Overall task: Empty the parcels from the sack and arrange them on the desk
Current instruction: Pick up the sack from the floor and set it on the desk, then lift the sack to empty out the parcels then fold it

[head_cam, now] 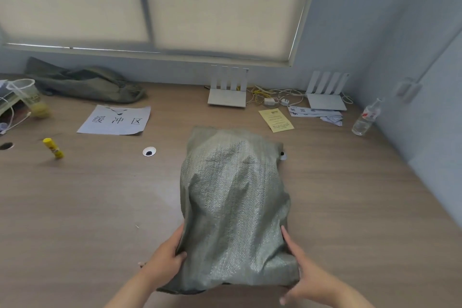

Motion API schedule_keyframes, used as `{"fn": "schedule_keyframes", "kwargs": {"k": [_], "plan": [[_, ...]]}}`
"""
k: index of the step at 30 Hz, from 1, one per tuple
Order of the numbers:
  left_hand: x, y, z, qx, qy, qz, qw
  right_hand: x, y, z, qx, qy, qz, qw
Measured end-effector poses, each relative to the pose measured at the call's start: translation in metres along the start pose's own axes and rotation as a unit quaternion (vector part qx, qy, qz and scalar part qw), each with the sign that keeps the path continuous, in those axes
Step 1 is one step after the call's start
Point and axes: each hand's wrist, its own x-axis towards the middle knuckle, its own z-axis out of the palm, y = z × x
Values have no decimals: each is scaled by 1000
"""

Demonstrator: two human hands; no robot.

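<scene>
The near left edge of the sack [232, 197] is gripped by the left hand [165, 257]. The sack is laid on the surface [87, 195], long axis running away from the person. Its near right corner is clasped by the right hand [307, 275].

One sign can be read on the desk [100, 195]

Three large black characters, 缓冲区, are printed on the white paper sheet [114, 120]; print on the yellow leaflet [276, 120] and the folded papers [316, 114] is too blurred to be made out
</scene>
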Motion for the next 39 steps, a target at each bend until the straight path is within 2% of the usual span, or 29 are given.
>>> {"fn": "schedule_keyframes", "kwargs": {"k": [3,5,8,13,15,17,19,22,24,28,32,36,39], "plan": [[-10,-1,-4,34,4,-10,999,4,7,10,28,107,-12,994],[-21,-8,-12,38,-22,-33,998,2,8,9,36,149,-4,988],[-37,-27,-20,39,-76,-79,993,-4,5,6,-10,193,24,981],[-39,-31,-13,92,-27,-138,986,-5,1,3,-105,242,47,963],[-36,-19,-14,31,-7,-144,989,-7,-7,-3,-117,281,34,952],[-39,13,-21,-86,35,-129,987,-9,-11,-15,-117,316,12,941],[-41,44,-29,-190,99,-105,971,-12,-13,-28,-117,348,5,930],[-40,83,-43,-239,150,-44,958,-17,-31,-47,-107,391,-9,914],[-36,103,-53,-227,171,-22,959,-19,-50,-61,-87,415,-23,905],[-13,133,-85,-146,215,16,966,-20,-95,-92,-30,440,-61,895],[18,169,-121,-53,278,36,959,-9,-141,-129,51,447,-93,888],[28,210,-149,-5,338,57,939,-10,-180,-160,97,457,-147,872],[24,229,-164,-28,340,84,936,-20,-206,-175,126,461,-191,858]]}}
